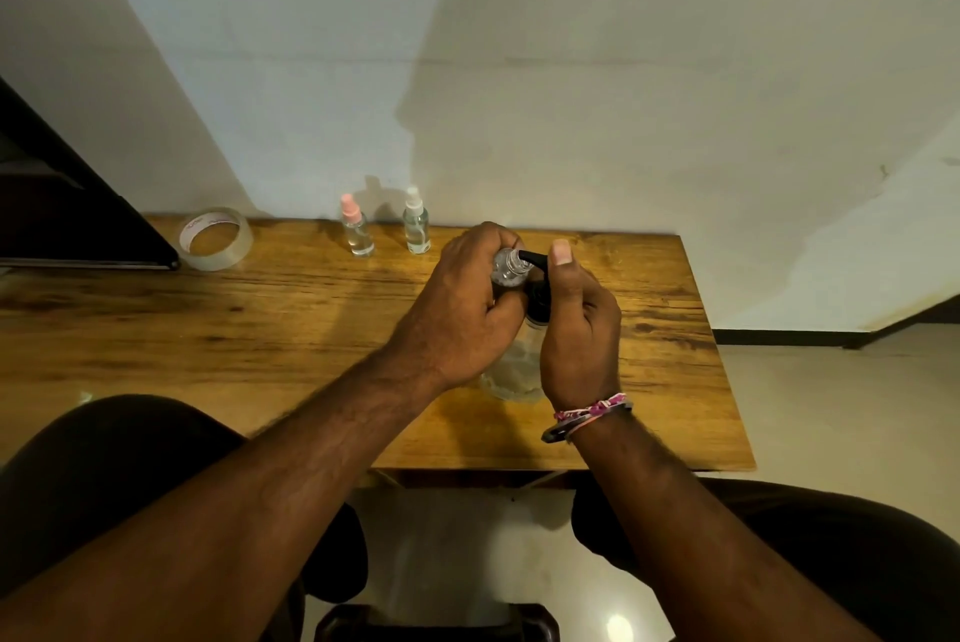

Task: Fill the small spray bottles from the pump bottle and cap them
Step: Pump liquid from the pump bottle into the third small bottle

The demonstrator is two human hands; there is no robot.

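Note:
My left hand [462, 308] grips a small clear spray bottle [509, 268] with no cap, its open neck held up against the black spout of the pump bottle [519, 360]. My right hand [579, 329] holds the pump bottle's black head, thumb raised over the top. The pump bottle's clear body stands on the wooden table [260, 329] between my hands, partly hidden. Two capped small bottles stand at the table's far edge: one with a pink cap [356, 228], one with a white cap [416, 223].
A roll of clear tape [215, 238] lies at the far left of the table beside a dark object [62, 204]. A white wall rises right behind the table. The table's right edge drops off to a pale floor. My knees sit below the near edge.

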